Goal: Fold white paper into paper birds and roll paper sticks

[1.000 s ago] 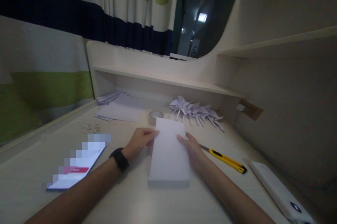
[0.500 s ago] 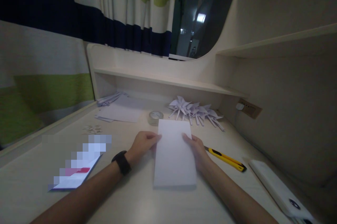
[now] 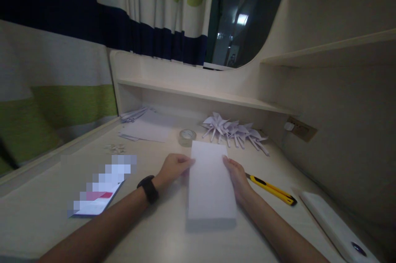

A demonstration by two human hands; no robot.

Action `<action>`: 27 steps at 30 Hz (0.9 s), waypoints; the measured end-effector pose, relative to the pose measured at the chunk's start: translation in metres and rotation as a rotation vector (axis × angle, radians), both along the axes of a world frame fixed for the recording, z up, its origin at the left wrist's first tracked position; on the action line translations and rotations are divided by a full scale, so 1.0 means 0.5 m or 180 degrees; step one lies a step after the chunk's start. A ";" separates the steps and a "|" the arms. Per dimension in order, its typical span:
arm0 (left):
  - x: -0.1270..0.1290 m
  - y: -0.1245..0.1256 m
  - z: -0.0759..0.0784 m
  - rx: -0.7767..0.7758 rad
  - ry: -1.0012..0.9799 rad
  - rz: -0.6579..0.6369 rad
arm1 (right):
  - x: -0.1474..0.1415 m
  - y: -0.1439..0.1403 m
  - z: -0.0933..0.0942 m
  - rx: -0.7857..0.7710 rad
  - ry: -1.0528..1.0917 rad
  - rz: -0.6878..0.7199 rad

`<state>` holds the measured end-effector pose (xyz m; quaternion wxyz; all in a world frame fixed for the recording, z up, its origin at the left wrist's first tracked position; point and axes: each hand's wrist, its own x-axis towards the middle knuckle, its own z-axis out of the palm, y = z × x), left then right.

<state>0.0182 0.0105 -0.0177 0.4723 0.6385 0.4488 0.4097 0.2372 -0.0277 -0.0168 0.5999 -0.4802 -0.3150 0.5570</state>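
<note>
gripping a white paper rectangle from both sides, bare-handed. pinching its upper left edge with the left hand, with thumb on top and the other fingers mostly tucked out of sight. clasping the upper right edge with the right hand, thumb close to the corner, fingers around that side and partly hidden. got the paper dead centre between the forearms, at a pale desk, long sides running away from the body. can't tell one folded sheet from several layers at the near edge, too soft there. wearing a black wristwatch on the left wrist. got a roll of clear tape just beyond the paper, plus a yellow and black utility knife just beside the right hand, blade end toward it. can see a long white object farther right, too. over left, got a lit screen near the left forearm, mostly pixelated, and small pale bits behind it, too tiny to identify. keeping loose white sheets at back left and a row of paper pinwheels at back right, bunched together.
</note>
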 end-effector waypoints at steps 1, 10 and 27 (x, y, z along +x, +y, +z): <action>0.001 -0.001 0.000 -0.0064 -0.0084 -0.0014 | 0.000 -0.001 0.002 -0.0035 0.0000 -0.0020; -0.001 -0.010 0.000 -0.0211 -0.0313 -0.0304 | 0.006 -0.001 0.014 -0.0175 0.0107 0.0071; 0.009 -0.028 0.020 0.0484 -0.0473 0.0112 | 0.009 -0.002 0.002 -0.0003 -0.0051 0.0452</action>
